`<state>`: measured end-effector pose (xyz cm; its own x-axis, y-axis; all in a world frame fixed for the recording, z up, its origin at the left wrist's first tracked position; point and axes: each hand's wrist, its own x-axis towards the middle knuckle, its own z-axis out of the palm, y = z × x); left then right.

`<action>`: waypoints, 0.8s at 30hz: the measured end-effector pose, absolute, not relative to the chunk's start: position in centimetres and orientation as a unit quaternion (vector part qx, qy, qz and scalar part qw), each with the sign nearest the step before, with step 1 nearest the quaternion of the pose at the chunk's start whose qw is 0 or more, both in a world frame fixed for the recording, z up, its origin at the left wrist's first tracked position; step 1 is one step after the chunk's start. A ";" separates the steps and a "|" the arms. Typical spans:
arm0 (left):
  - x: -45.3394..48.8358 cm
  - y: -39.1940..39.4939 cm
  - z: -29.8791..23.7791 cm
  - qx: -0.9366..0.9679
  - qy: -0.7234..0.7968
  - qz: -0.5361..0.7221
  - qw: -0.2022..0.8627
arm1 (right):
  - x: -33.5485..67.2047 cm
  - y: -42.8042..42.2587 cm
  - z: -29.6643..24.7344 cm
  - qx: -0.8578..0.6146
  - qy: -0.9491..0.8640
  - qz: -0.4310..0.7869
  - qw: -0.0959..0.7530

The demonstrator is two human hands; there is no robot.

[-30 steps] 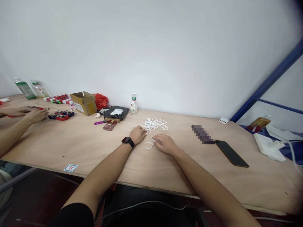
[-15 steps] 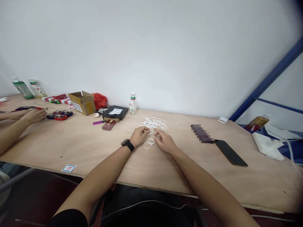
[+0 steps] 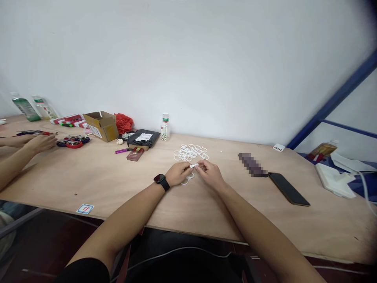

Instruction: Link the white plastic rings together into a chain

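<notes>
Between my two hands is a small white plastic ring (image 3: pixel 193 166), seen nearly edge-on. My left hand (image 3: pixel 178 173), with a black watch on its wrist, pinches it from the left. The fingers of my right hand (image 3: pixel 209 173) close on its other side. More white rings (image 3: pixel 185 181) lie on the wood just below my left fingertips, partly covered by them. Beyond my hands a loose pile of several white rings (image 3: pixel 191 151) is spread on the table.
A plastic bottle (image 3: pixel 165 126) stands by the wall, beside a black parcel (image 3: pixel 143 137) and a dark red box (image 3: pixel 136 154). An open carton (image 3: pixel 101 125) is farther left. Another person's hands (image 3: pixel 38 143) work at far left. A phone (image 3: pixel 288 189) lies at right.
A white ring has been lifted off the table and is now held between both hands. My hands have come together, and my left hand now partly covers the near rings.
</notes>
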<state>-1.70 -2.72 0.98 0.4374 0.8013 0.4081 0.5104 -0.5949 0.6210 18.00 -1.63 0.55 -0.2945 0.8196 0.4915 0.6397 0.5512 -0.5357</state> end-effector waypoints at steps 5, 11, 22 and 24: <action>-1.5 -3.0 1.2 0.831 0.410 0.327 0.187 | 18.0 -1.7 0.5 -0.416 -0.824 0.076 0.378; -1.5 -3.1 1.2 0.848 0.407 0.297 0.167 | 17.5 -2.1 0.4 -0.307 -0.855 0.083 0.410; -1.6 -3.2 1.1 0.884 0.388 0.235 0.114 | 17.7 -2.3 0.5 -0.327 -0.848 0.132 0.396; -1.6 -3.2 1.0 0.889 0.386 0.224 0.104 | 17.5 -2.3 0.4 -0.344 -0.834 0.151 0.405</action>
